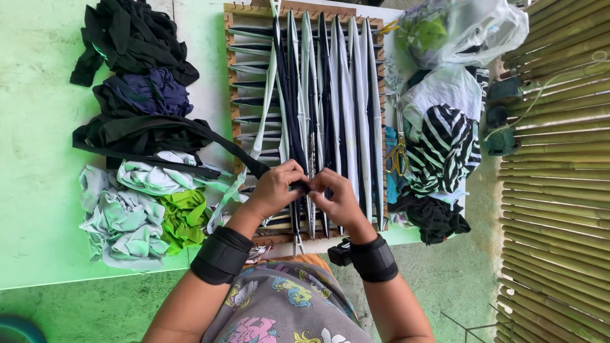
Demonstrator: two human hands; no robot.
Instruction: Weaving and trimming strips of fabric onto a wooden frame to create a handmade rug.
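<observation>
Green table [38,209], painted top worn and scuffed; its near edge runs across the lower left of the view.

On it:
- Wooden peg loom frame [230,76] at the centre, reaching from the far edge to the near edge, strung with dark and pale fabric strips [343,82].
- Left of the frame, far end: heap of black cloth [130,38], then a dark blue bundle [152,92], then more black strips [133,133].
- Left, nearer the near edge: pale mint scraps [121,219] with a bright green piece [184,216] touching them.
- Right of the frame: yellow-handled scissors [397,155], a black-and-white striped cloth [448,146], white cloth [445,92], a black heap [435,219] at the near right corner.
- Far right corner: clear plastic bag [476,28] with green material inside.
</observation>
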